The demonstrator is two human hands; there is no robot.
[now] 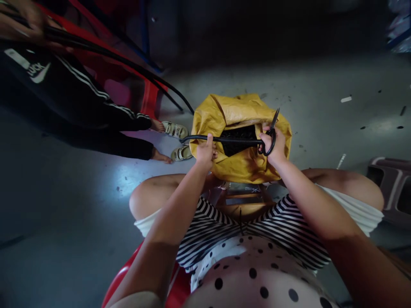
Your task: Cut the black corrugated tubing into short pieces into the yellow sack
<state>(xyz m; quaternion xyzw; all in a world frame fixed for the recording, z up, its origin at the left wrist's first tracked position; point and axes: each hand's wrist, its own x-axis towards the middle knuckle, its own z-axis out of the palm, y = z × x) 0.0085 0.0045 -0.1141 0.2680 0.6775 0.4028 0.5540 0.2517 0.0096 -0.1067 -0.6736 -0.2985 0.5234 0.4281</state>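
A long black tube [237, 140] stretches across the mouth of a yellow sack [244, 169] between my knees. My left hand [206, 150] is closed round the tube at the sack's left rim, thumb on top. My right hand [273, 143] holds a pair of scissors [272, 137] with black handles, its blades pointing up and away from me. The tube's right end meets the fingers of that same hand; whether they pinch it, I cannot make out. Dark pieces [237, 133] lie inside the sack, too shadowed to name.
At the upper left, another person's hands [32, 25] hold long black tubes [112, 55] that droop toward the sack. That person's sandals [175, 129] are beside the sack. A grey-brown stool [388, 184] stands at right. Small scraps lie on the floor [321, 111].
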